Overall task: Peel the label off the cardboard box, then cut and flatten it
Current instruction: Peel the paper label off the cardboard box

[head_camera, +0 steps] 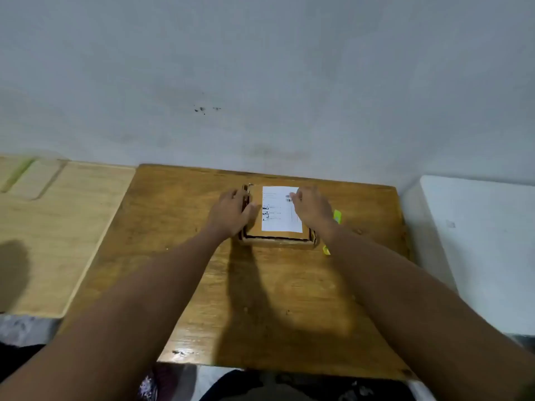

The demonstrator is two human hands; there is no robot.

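Observation:
A flat brown cardboard box (254,230) lies on the far middle of a small wooden table (260,299). A white printed label (278,209) is stuck on its top face. My left hand (230,214) rests on the box's left edge, thumb on top, holding it. My right hand (312,208) lies on the right part of the label, fingertips at its upper right corner near the barcode. A yellow-green tool (336,217) lies on the table just right of the box, mostly hidden by my right wrist.
A pale wooden board (58,241) adjoins the table on the left. A white surface (486,250) stands to the right. A grey wall (260,82) rises directly behind the table. Dark patterned fabric (173,383) shows below the near edge.

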